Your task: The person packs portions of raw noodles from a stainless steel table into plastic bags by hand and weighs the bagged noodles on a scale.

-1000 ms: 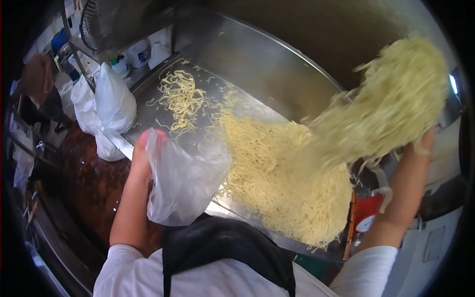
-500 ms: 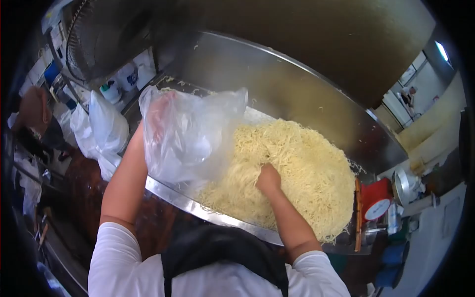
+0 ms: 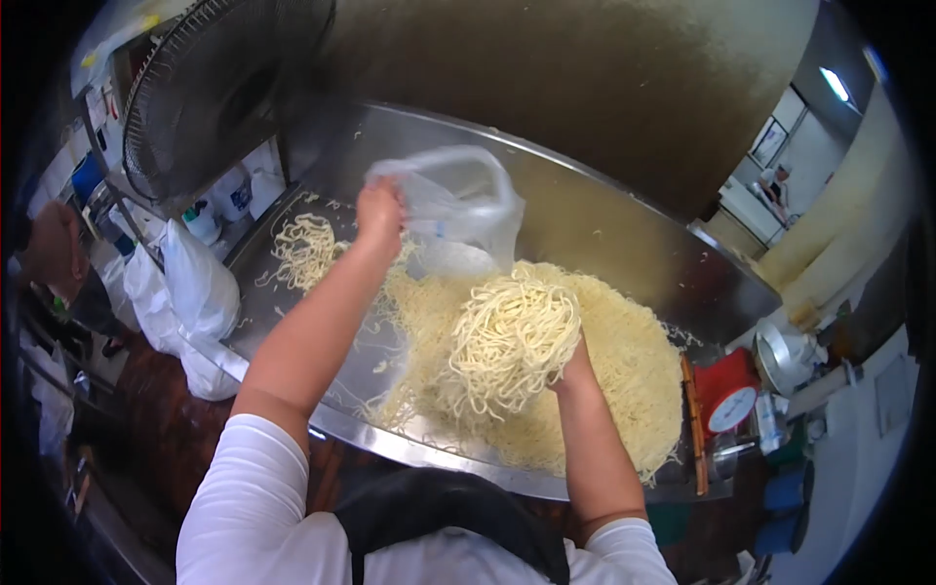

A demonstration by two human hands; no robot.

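Note:
My left hand (image 3: 379,207) grips the rim of a clear plastic bag (image 3: 458,210), held open in the air above the steel table (image 3: 292,395). My right hand (image 3: 575,369) lifts a thick bundle of yellow noodles (image 3: 509,336) just below and to the right of the bag's mouth; strands hang down from it. Under both hands lies a large heap of noodles (image 3: 629,370) on the table. A smaller loose clump of noodles (image 3: 304,249) lies at the table's far left end.
A steel splash wall (image 3: 604,219) rises behind the table. A big fan (image 3: 210,83) stands at upper left, with white filled bags (image 3: 195,288) and bottles below it. A red scale (image 3: 729,395) sits off the table's right end. Another person stands at far left.
My right hand, which was sunk in the heap, has come up with a bundle of noodles. My left hand has carried the bag up and to the right, over the heap.

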